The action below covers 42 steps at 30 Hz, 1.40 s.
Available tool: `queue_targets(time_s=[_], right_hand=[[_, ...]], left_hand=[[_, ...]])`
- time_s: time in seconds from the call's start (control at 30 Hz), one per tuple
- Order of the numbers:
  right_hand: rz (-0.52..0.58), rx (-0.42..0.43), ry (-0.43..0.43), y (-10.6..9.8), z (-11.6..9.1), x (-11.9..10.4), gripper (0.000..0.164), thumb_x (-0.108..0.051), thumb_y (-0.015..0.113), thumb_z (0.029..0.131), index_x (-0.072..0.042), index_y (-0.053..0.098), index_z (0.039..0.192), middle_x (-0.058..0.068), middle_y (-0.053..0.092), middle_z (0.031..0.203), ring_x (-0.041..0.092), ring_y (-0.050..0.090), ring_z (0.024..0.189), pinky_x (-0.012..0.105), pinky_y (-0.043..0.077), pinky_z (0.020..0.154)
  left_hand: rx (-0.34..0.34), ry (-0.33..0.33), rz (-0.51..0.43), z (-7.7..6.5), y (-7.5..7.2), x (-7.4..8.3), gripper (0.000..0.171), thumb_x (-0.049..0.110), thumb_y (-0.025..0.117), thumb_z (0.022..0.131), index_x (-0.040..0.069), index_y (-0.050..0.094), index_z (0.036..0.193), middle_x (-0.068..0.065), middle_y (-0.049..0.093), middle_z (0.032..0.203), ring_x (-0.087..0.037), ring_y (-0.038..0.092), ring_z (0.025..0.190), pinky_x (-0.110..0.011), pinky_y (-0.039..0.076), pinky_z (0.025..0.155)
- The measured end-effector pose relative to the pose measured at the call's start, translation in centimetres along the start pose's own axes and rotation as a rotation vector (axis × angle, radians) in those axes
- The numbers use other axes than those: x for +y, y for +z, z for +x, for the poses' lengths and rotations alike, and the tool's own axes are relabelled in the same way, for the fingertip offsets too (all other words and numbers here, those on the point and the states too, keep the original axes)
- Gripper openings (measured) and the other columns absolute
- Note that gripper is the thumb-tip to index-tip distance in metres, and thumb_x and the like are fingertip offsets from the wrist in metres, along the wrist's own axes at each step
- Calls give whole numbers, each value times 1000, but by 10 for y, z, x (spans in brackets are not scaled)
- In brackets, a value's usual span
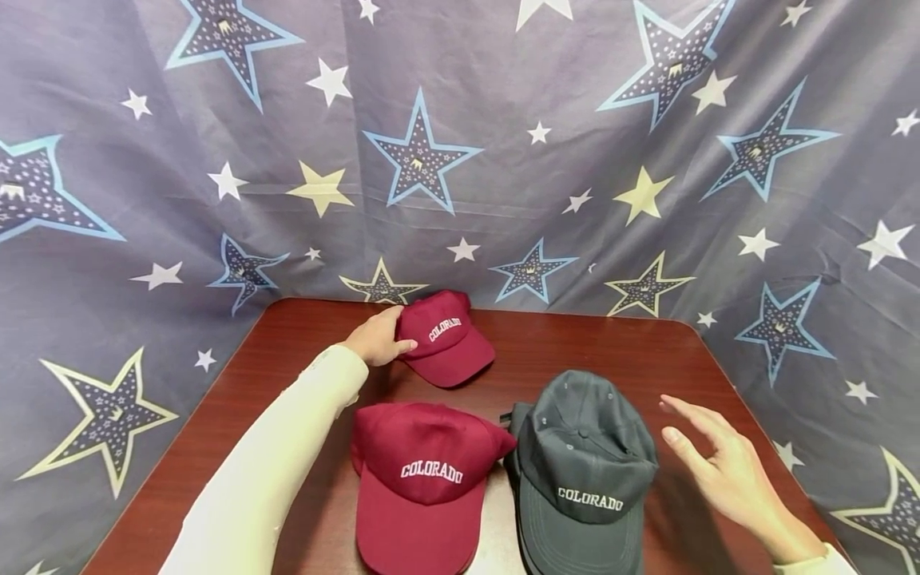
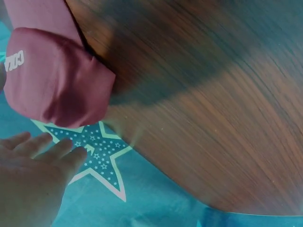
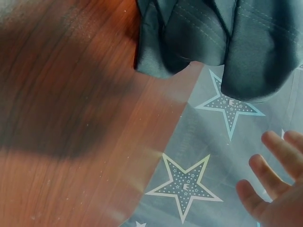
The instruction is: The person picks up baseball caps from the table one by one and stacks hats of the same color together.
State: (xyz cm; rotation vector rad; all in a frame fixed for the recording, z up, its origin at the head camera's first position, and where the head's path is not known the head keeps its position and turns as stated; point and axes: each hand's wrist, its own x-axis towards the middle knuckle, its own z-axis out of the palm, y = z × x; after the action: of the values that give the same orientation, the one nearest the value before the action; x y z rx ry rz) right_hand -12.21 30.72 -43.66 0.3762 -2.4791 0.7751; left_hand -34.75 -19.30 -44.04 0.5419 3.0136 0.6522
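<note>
At the far side of the table a maroon cap (image 1: 440,339) with white COLORADO lettering lies with its brim toward the front right. Beside its left end is my left hand (image 1: 378,335), thumb stretched toward the front of the cap. From the left wrist, the fingers (image 2: 47,151) look spread and apart from the cap's crown (image 2: 61,80). To the right of a dark grey stack of caps (image 1: 585,455) hovers my right hand (image 1: 726,463), fingers apart and holding nothing. In the right wrist view these fingers (image 3: 267,177) stand clear of the grey caps (image 3: 260,52).
Another maroon cap (image 1: 424,487), with a second brim edge showing beneath, sits at the front, left of the grey stack. The wooden table (image 1: 596,343) has rounded far corners. A star-patterned cloth (image 1: 489,208) hangs behind and around it.
</note>
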Motion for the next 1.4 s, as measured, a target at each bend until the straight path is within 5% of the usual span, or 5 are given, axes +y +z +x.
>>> queue_targets(time_s=[0.33,0.6,0.83,1.03,1.4], right_hand=[[-5,-4,12,-1,-1,3,50,-15,76,93,-27,64,140,3,66,131,-21,39,126,0,24,95],[-6,-10,7,1,-1,4,49,-15,77,93,-27,65,139,5,66,131,-20,38,126,1,25,94],[-9,-9,23,3,-3,4,49,-17,79,91,-26,67,137,5,66,131,-17,42,124,3,27,93],[-17,-8,30,4,-5,6,50,-19,81,90,-29,66,137,4,66,131,-14,44,124,3,27,93],[-1,15,6,5,-2,6,50,-16,80,89,-25,67,136,7,66,130,-19,40,124,0,25,95]], left_hand=[[-92,-47,27,7,6,4,87,32,76,93,-10,29,153,-33,51,143,-46,49,135,-51,38,114],[-123,-42,108,13,17,15,55,37,72,95,0,61,135,-23,64,129,-40,58,124,-49,45,108],[-150,-102,137,13,17,28,43,27,73,95,1,61,128,-22,66,124,-36,62,119,-50,50,99],[-69,-130,101,10,14,23,29,20,70,96,5,69,121,-21,69,120,-37,65,115,-53,52,95],[189,-107,-188,6,0,22,17,13,67,98,9,75,112,-14,74,110,-30,67,100,-49,52,88]])
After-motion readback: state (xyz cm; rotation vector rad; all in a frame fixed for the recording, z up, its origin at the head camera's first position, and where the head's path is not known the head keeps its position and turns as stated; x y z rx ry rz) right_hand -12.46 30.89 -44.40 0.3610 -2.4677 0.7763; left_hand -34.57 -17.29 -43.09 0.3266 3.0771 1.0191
